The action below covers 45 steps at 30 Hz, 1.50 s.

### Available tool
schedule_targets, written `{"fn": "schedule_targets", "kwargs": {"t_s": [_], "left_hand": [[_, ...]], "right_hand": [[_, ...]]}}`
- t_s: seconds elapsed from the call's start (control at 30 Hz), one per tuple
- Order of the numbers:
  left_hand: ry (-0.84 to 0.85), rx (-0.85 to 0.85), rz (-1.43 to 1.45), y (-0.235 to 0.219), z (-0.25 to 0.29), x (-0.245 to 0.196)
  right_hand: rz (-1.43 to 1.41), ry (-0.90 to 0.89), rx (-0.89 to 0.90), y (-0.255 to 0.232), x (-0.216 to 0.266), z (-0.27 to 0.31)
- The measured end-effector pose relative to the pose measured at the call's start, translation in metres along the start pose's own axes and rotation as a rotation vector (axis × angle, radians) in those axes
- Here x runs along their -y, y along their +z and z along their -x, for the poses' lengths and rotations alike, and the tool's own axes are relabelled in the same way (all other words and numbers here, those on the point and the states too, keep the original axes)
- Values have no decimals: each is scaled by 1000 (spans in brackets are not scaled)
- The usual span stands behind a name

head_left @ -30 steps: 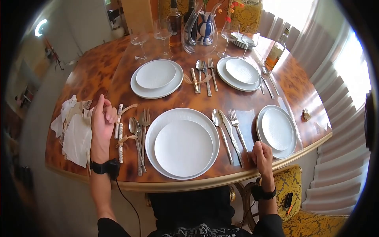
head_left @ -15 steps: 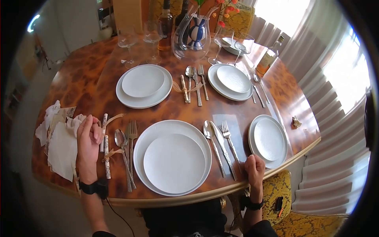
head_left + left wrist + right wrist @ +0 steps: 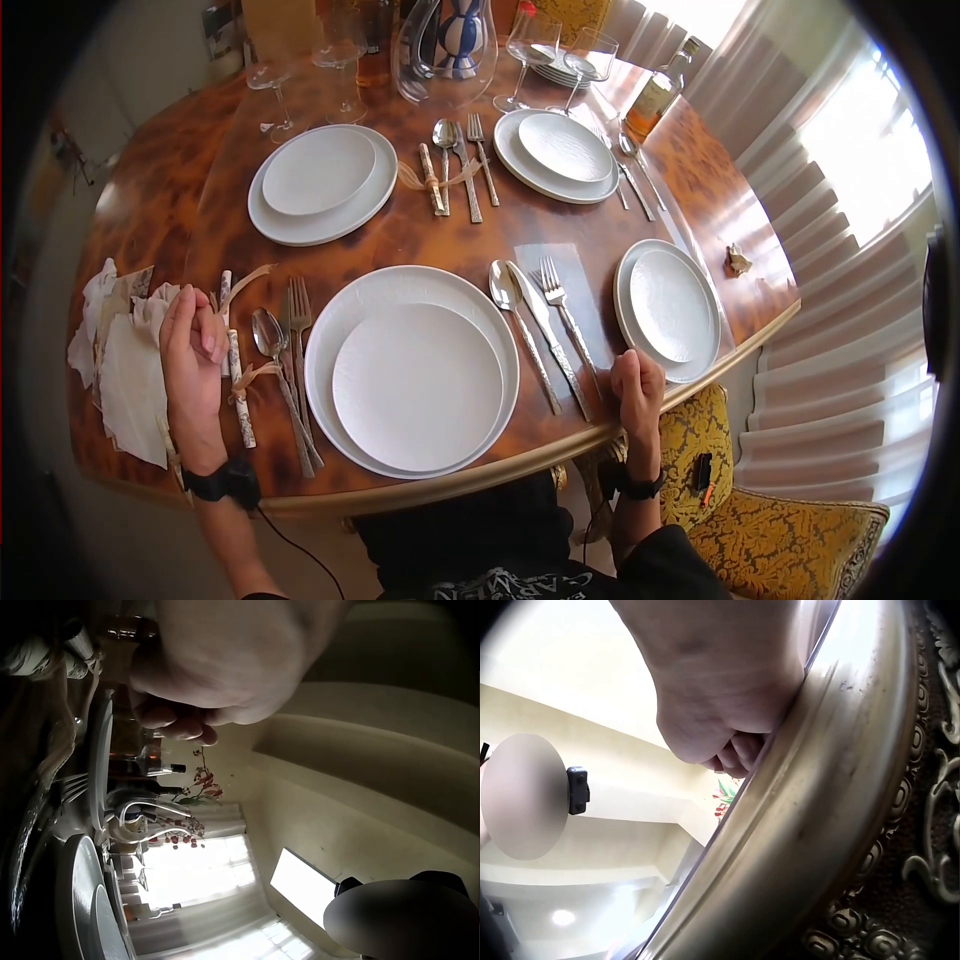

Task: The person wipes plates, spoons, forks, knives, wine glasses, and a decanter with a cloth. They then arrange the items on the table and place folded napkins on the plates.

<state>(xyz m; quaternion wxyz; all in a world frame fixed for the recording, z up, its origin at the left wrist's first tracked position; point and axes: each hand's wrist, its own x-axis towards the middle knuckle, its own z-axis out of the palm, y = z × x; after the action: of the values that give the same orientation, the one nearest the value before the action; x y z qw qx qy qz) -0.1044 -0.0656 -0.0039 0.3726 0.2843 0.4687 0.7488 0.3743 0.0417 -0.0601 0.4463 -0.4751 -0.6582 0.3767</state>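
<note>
- My left hand point(image 3: 195, 345) has its fingers loosely curled round nothing I can see; whether it touches the cloths beside it, I can't tell.
- My right hand point(image 3: 637, 390) is balled in a fist at the table's gilded edge point(image 3: 540, 463).
- Pale cloths point(image 3: 135, 390) lie in a heap left of my left hand; patterned rolls point(image 3: 241, 405) tied with ribbon lie just to its right.
- Between my hands, a smaller plate point(image 3: 418, 390) sits on a large plate point(image 3: 328, 330), cutlery point(image 3: 548, 340) on both sides.
- Farther off stand wine glasses point(image 3: 530, 45) and a bottle point(image 3: 655, 95).
</note>
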Motion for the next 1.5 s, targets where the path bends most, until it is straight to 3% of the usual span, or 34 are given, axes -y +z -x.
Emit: {"fn": "schedule_targets", "kwargs": {"t_s": [0.47, 0.93, 1.5], "left_hand": [[15, 16, -46, -2, 1, 2], [-10, 7, -44, 7, 6, -3], [-19, 28, -51, 7, 6, -3]], "right_hand": [[118, -19, -58, 5, 5, -1], [13, -14, -39, 4, -3, 1], [91, -50, -52, 3, -4, 2]]}}
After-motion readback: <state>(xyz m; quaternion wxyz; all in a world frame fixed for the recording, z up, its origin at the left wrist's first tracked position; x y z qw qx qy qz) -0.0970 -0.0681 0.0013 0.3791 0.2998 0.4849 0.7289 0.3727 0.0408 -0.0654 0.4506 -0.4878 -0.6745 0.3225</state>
